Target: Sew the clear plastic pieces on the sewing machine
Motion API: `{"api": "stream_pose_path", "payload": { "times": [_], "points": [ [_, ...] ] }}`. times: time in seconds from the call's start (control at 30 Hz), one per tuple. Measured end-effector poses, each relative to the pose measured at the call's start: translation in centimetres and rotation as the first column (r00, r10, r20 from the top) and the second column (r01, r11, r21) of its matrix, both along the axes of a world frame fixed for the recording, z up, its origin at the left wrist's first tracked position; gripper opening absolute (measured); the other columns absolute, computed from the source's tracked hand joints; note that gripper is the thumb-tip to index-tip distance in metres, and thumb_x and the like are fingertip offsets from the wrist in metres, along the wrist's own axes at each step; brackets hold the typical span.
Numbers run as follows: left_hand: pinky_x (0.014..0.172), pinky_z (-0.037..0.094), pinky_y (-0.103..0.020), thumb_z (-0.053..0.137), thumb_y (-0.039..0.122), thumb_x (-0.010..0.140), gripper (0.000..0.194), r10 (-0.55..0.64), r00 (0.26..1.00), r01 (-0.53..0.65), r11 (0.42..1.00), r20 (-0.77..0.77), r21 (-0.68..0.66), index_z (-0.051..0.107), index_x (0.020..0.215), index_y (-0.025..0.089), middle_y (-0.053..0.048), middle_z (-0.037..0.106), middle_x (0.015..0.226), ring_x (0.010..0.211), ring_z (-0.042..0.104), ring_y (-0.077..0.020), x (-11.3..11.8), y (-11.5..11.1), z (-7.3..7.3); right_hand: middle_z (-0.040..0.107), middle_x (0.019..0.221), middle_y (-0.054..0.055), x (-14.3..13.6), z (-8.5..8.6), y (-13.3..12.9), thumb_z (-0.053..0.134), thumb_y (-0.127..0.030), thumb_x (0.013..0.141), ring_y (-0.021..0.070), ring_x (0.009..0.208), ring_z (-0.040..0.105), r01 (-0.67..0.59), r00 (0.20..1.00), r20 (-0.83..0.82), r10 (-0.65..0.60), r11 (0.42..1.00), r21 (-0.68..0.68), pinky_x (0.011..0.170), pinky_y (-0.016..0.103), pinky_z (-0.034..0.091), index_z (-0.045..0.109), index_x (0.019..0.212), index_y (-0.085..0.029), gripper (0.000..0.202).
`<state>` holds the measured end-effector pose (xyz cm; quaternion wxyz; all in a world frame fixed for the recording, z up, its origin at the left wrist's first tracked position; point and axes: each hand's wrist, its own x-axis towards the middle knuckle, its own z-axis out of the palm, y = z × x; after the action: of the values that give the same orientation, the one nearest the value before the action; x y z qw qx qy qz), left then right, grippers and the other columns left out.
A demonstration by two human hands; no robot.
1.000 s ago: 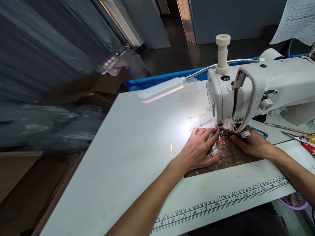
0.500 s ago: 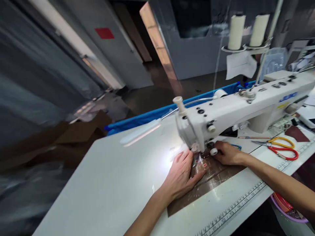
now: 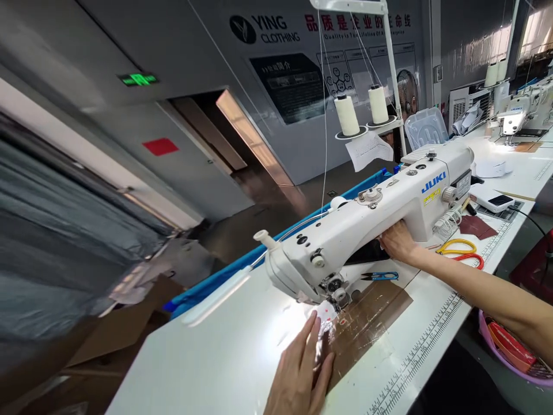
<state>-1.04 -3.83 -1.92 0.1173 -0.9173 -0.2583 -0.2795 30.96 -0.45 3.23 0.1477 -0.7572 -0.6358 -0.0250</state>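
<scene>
At seven o'clock from the presser foot (image 3: 337, 306) of the machine (image 3: 389, 207), the left hand (image 3: 294, 369) lies low over the table (image 3: 194, 357), palm down, its fingers long and nearly straight, with the thumb spread away from them over the edge of the brown sheet (image 3: 380, 300). It clenches nothing; its fingertips reach the small white piece (image 3: 322, 311) with red marks, which lies at eight o'clock, close beside the foot. Whether any of that piece is under the foot cannot be told. The brown sheet runs from the foot out to three o'clock and down to six. At two o'clock the right hand (image 3: 400, 242) is tucked under the machine's arm, near a dark flat thing (image 3: 367, 252); its fingers look bent, but the machine covers their tips, so I cannot tell what they grasp, if anything. Between two and three o'clock lie the snips (image 3: 384, 276), and farther out the scissors (image 3: 453, 252), neither in hand. The lamp (image 3: 218, 298) is at nine o'clock. The step in hand looks like a reach by the right hand while the left steadies the work; as I judge it, the next move calls for light, flat left fingers, well away from the needle.
</scene>
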Motion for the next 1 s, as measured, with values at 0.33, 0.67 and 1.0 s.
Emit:
{"api": "stream_pose_path", "payload": {
  "times": [0.33,0.67,1.0],
  "points": [
    [0.101,0.053,-0.045,0.053,0.016,0.094,0.054,-0.075,0.994,0.084,0.989,0.075,-0.121,0.04,0.146,0.019,-0.018,0.034,0.155,0.138,0.044,-0.0325,2.7,-7.7,0.3,0.065,0.107,0.021,-0.8,0.4,-3.9,0.046,-0.007,0.094,0.0275,0.1,0.064,0.015,1.0,0.024,-0.016,0.998,0.055,0.083,0.035,0.052,0.062,0.115,-0.005,0.027],
    [0.111,0.044,-0.045,0.054,0.03,0.096,0.058,0.193,0.879,0.053,0.87,0.436,-0.491,0.033,0.149,0.026,-0.012,0.043,0.151,0.139,0.043,-0.0269,7.4,-12.0,-1.3,0.065,0.108,0.011,-4.2,-4.6,-19.6,0.05,-0.024,0.097,0.0223,0.097,0.064,-0.271,0.876,-0.156,0.456,0.734,0.622,0.08,0.037,0.057,0.052,0.133,-0.022,0.036],
    [0.114,0.04,-0.048,0.055,0.033,0.095,0.055,0.307,0.82,0.071,0.783,0.484,-0.618,0.037,0.147,0.028,-0.009,0.043,0.152,0.14,0.041,-0.0269,8.1,-11.7,-0.8,0.071,0.106,0.012,-1.2,-4.7,-16.8,0.041,-0.041,0.098,0.0241,0.096,0.068,-0.071,0.78,-0.562,0.274,0.932,0.355,0.084,0.04,0.056,0.067,0.114,-0.018,0.038]
  ]
}}
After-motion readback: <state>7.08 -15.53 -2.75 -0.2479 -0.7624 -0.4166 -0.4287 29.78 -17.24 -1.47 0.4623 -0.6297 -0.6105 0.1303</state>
